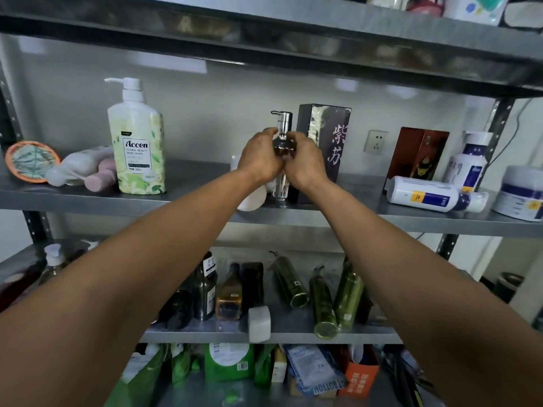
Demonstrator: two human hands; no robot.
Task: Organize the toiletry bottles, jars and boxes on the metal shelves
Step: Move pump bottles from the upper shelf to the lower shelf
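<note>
First, lower shelf: green bottles (323, 304) lying on their sides beside dark upright ones, with a white block (259, 323) at the front edge. Judged not yet sorted.

Middle shelf (88, 198), centre: clear pump bottle (281, 183) with a chrome head, standing upright near the front edge, just beside a tall dark box (323, 136) on its right. A white container (252, 199) sits close on its left, mostly hidden under the wrist.

Risk, as judged: the bottle is tall and narrow-footed, and it is held high up. A sideways pull there could tip its base over the shelf lip or knock the box over. The forearm could nudge the white container off.

Left hand (260, 158): fingers curled round the bottle's shoulder, just under the pump.

Right hand (305, 161): likewise wrapped round the shoulder, fingertips at the neck. Whether the pair twist the pump or only steady the bottle cannot be told.

Same shelf, flanks: Accen body wash (138, 142) upright at left — a white bottle (426, 195) lying flat at right, in front of a red box (417, 154).

Rear wall: socket (377, 141).
</note>
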